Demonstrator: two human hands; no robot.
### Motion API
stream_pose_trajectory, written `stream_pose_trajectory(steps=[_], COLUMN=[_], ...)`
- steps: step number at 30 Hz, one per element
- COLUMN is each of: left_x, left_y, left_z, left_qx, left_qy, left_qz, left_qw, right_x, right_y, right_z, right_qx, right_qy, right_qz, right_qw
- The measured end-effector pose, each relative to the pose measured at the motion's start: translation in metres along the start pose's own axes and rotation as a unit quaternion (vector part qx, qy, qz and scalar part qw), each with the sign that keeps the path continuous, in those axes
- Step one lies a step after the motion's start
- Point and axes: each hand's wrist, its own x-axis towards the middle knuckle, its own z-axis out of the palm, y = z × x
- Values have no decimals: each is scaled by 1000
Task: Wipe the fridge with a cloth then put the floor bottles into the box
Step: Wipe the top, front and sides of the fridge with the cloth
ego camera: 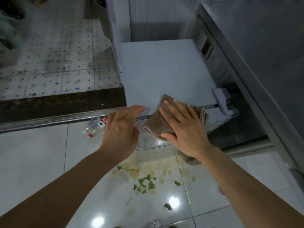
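I look down on the flat white top of a small fridge (pixel 164 66). A folded brown cloth (pixel 156 124) lies over its near edge. My right hand (pixel 182 122) presses flat on the cloth, fingers spread. My left hand (pixel 121 127) hovers open beside it, fingertips at the fridge's near left corner, holding nothing. A clear plastic bottle (pixel 96 126) with a red cap and red label lies on the floor by the metal threshold, partly hidden behind my left hand. Another clear bottle (pixel 152 224) shows at the bottom edge.
A steel counter (pixel 263 46) runs along the right of the fridge. Green leaf scraps and yellowish stains (pixel 144 180) litter the glossy white floor tiles below. A dark threshold strip (pixel 62 102) separates these from dotted tiles at the upper left. No box is in view.
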Motion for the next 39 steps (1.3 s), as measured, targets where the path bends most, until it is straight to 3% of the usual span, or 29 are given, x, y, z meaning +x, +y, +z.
stream_pose_trajectory(steps=[6, 14, 23, 30, 35, 39], left_x=[30, 48, 83, 134, 176, 197], left_y=[37, 46, 44, 18, -11, -30], left_z=[39, 46, 52, 44, 40, 35], left_qx=[47, 117, 108, 142, 174, 164], left_qy=[15, -7, 41, -6, -67, -62], left_qz=[-38, -86, -96, -94, -111, -107], left_qw=[998, 989, 989, 985, 976, 979], right_x=[-35, -45, 47, 21, 30, 94], right_y=[80, 75, 119, 102, 96, 114], right_z=[-10, -11, -17, -18, -14, -7], right_qx=[-15, 25, 95, -4, 33, 63], right_qy=[-29, -26, -43, -14, -26, -33], right_qz=[107, 244, 237, 238, 260, 264], right_qw=[994, 969, 966, 971, 965, 962])
